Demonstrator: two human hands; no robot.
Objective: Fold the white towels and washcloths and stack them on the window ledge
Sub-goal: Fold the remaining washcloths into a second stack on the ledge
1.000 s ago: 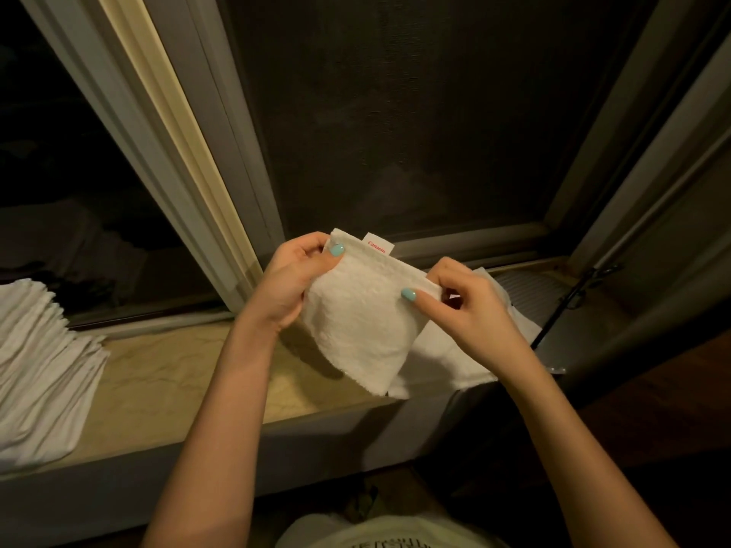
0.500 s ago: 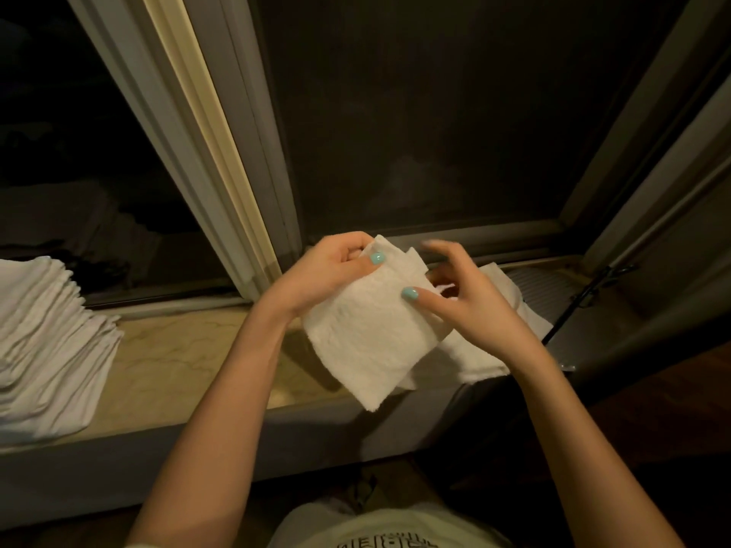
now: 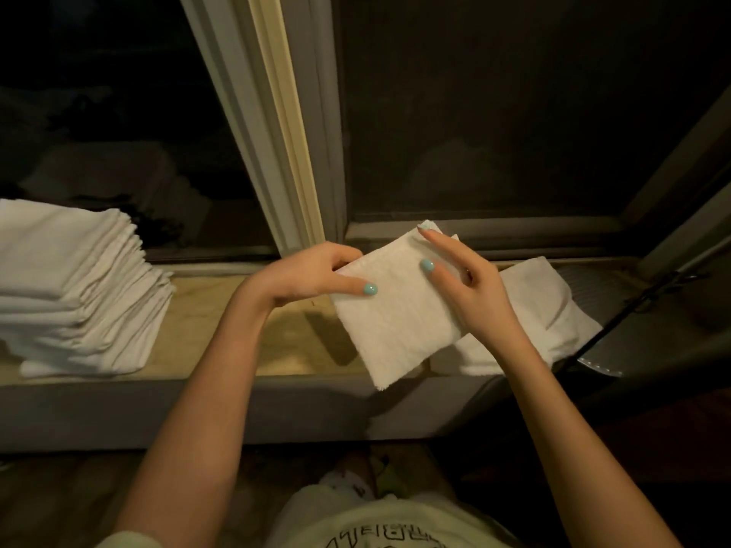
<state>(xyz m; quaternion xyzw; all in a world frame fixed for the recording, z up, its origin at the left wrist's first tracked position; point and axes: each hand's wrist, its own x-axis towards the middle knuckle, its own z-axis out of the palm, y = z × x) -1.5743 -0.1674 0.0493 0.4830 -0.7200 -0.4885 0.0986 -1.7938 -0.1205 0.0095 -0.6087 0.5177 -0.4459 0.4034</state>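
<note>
Both hands on one folded washcloth (image 3: 395,322), held tilted in the air over the front lip of the window ledge (image 3: 245,334). Left hand (image 3: 304,276) pinches the left edge, thumb across the front, fingers curled behind. Right hand (image 3: 470,294) grips the right side: thumb pressed on the front, index finger laid long along the top corner. Second white cloth (image 3: 550,306) lies flat on the ledge behind the right wrist. Tall stack of folded towels (image 3: 71,286) sits at the ledge's far left, well apart.
</note>
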